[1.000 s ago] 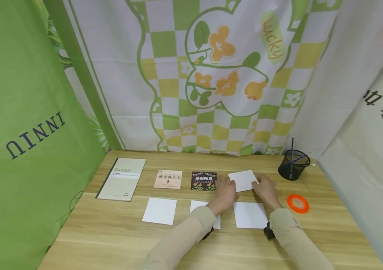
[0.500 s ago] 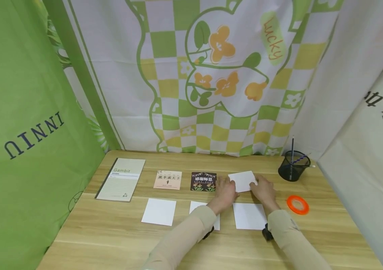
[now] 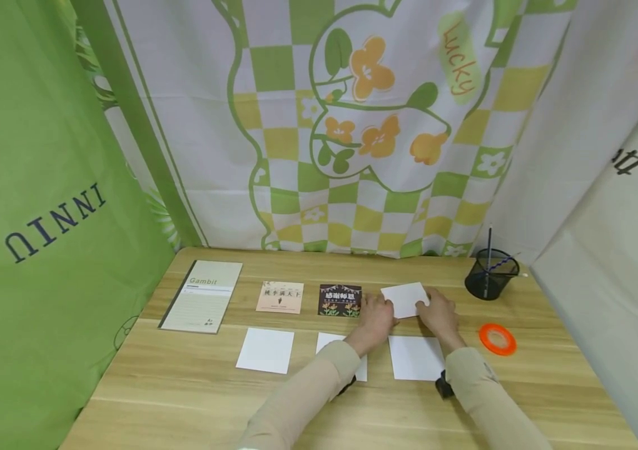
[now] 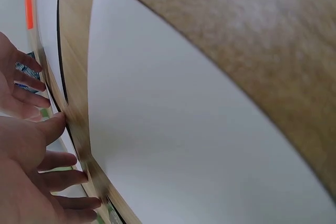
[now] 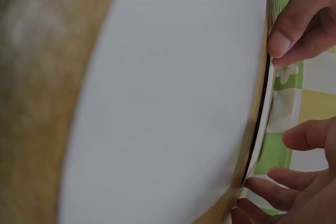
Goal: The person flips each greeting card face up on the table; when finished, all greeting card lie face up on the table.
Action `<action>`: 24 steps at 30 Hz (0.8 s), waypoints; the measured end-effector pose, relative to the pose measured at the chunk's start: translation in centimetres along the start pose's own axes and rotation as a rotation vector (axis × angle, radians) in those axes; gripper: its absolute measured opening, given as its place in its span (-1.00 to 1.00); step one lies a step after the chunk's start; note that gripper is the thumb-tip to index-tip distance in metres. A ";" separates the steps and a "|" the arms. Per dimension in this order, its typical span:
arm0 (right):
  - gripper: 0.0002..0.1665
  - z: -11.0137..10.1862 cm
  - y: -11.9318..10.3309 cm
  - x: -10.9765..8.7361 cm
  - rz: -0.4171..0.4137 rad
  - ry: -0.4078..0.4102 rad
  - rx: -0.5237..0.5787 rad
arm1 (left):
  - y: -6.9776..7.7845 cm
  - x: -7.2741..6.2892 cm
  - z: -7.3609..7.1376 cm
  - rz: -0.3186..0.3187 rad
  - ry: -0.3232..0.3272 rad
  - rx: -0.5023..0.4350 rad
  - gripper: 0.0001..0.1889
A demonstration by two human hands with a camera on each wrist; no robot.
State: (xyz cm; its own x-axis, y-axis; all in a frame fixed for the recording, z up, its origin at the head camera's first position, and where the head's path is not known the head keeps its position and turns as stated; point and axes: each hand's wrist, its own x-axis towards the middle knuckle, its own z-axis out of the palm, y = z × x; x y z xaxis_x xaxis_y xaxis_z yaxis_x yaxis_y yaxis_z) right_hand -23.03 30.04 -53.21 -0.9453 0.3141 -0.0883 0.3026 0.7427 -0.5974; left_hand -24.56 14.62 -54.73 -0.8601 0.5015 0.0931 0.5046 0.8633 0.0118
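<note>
A small white square card (image 3: 405,300) lies tilted on the table between both hands at the back, right of centre. My left hand (image 3: 376,317) is at its lower left corner. In the right wrist view the left thumb (image 5: 281,44) and a finger pinch the card's edge. My right hand (image 3: 440,317) touches the right corner with its fingertips; in the right wrist view its fingers (image 5: 278,195) reach out fairly straight at the edge. Left of the left hand lies a dark card with flowers (image 3: 340,300), partly covered by its fingers.
White squares (image 3: 265,350) lie in a front row, one partly under the left forearm, another (image 3: 416,358) between the arms. A pink card (image 3: 280,297) and notebook (image 3: 202,296) lie left. An orange tape roll (image 3: 497,339) and mesh pen cup (image 3: 491,275) stand right.
My right hand has shifted slightly left at the card's corner. The left hand and the white card hold almost the same place; the head view has tilted slightly.
</note>
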 end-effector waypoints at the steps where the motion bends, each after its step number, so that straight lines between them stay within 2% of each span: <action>1: -0.35 0.0 0.0 0.0 0.000 -0.001 -0.002 | 0.0 0.0 0.0 0.002 0.000 0.003 -0.57; 17: -0.34 0.1 0.0 -0.1 -0.014 -0.004 0.019 | -0.1 0.2 0.1 0.011 0.023 0.001 -0.65; 24: -0.38 0.0 0.1 0.0 -0.023 0.000 0.079 | -0.1 0.1 0.1 -0.001 -0.003 -0.028 -0.64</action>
State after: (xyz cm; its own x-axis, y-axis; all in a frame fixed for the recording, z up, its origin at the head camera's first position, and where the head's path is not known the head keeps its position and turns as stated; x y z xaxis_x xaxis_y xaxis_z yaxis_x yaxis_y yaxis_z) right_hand -23.01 30.12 -53.24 -0.9517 0.2979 -0.0738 0.2704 0.7004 -0.6605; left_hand -24.74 14.58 -54.82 -0.8607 0.5012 0.0900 0.5059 0.8616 0.0401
